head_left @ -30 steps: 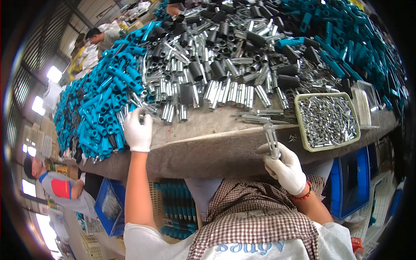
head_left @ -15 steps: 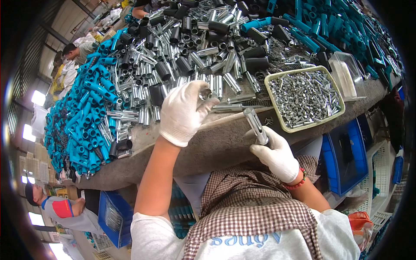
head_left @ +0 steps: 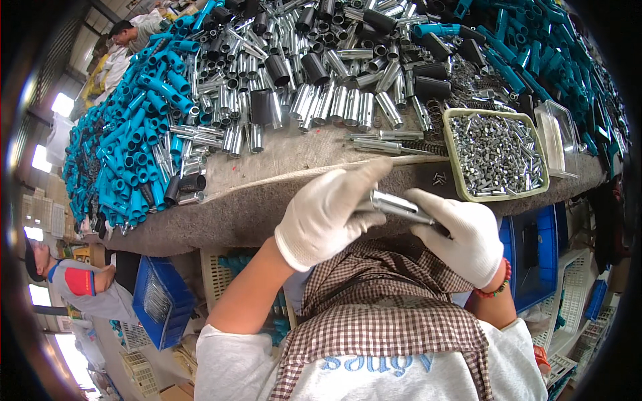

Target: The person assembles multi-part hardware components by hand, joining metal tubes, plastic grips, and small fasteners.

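Note:
A shiny slotted metal tube lies nearly level between my two white-gloved hands, in front of the padded table edge. My left hand is closed around its left end, the fingers hiding that end. Whether a second piece sits inside those fingers cannot be made out. At the other end, my right hand grips the tube between thumb and fingers. Beyond my hands, a row of short metal sleeves stands at the near side of a large heap of metal tubes and black sleeves.
Teal tubes are heaped at the left, with more teal tubes at the far right. A pale tray of small metal pins stands near the right edge, beside a clear plastic box. Blue crates sit below the table. Other people are at the left.
My left hand has come away from the metal heap, down and right, to the tube's end. My right hand has shifted slightly right, and the tube has tipped from steep to nearly level.

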`<act>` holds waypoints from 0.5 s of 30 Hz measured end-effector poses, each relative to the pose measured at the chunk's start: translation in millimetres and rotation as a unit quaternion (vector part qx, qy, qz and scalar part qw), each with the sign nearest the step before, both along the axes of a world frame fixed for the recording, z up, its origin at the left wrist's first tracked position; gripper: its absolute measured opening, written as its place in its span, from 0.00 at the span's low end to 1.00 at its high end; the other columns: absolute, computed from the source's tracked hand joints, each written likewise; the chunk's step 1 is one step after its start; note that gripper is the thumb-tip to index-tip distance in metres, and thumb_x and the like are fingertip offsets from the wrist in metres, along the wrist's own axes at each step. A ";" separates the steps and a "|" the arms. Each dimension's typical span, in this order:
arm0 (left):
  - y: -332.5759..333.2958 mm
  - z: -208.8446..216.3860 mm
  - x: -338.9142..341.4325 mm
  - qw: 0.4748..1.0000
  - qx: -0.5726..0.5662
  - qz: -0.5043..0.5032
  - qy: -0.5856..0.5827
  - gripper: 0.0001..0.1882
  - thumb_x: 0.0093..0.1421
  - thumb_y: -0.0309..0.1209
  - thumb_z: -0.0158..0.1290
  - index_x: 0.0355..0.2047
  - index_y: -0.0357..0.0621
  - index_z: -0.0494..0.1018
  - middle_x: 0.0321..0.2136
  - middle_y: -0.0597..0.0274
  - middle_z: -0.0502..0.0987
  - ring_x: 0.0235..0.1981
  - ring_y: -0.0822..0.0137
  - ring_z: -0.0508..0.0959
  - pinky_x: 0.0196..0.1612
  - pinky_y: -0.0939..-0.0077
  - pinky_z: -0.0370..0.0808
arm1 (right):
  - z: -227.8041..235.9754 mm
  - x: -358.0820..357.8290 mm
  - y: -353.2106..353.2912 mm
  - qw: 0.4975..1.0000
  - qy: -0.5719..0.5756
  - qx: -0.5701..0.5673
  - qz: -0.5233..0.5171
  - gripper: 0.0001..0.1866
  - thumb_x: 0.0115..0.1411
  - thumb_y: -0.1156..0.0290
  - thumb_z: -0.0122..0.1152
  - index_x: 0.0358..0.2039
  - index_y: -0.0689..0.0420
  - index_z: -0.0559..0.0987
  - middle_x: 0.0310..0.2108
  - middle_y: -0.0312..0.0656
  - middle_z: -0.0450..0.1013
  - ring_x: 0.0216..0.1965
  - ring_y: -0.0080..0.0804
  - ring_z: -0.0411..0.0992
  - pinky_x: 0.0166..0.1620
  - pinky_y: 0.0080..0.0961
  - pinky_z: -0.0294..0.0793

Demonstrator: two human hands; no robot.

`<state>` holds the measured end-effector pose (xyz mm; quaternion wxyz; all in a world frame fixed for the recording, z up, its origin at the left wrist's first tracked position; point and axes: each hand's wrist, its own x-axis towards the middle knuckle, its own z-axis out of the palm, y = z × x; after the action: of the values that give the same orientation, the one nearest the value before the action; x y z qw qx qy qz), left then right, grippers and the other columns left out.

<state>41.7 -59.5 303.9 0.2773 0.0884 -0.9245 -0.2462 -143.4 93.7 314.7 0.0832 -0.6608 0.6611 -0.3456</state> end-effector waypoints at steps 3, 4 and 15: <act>17.3 -9.0 3.4 0.994 -0.075 -0.033 -0.075 0.44 0.46 0.35 0.65 0.63 0.46 0.58 0.28 0.63 0.76 0.25 0.63 0.76 0.31 0.68 0.75 | 19.0 2.3 11.6 0.991 0.107 0.074 0.002 0.19 0.49 0.64 0.66 0.44 0.48 0.78 0.20 0.37 0.72 0.20 0.36 0.73 0.24 0.30 0.71; 28.3 -11.3 -0.5 0.996 -0.031 -0.050 -0.069 0.44 0.45 0.35 0.65 0.62 0.47 0.59 0.26 0.63 0.76 0.25 0.63 0.76 0.30 0.67 0.75 | 24.7 6.8 13.8 0.987 0.115 0.107 0.028 0.17 0.49 0.65 0.65 0.42 0.49 0.78 0.21 0.38 0.72 0.21 0.37 0.74 0.25 0.30 0.72; 77.5 -32.3 -12.4 0.977 0.149 -0.086 -0.129 0.40 0.41 0.30 0.66 0.57 0.48 0.67 0.35 0.60 0.77 0.42 0.53 0.74 0.48 0.62 0.71 | 5.8 15.7 50.5 0.980 -0.009 0.184 0.080 0.15 0.55 0.63 0.62 0.41 0.54 0.73 0.23 0.43 0.74 0.25 0.43 0.75 0.29 0.33 0.75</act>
<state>29.3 18.0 271.7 0.1172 0.0799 -0.9097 -0.3902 -127.7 144.2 320.5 0.2370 -0.6819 0.6575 -0.2160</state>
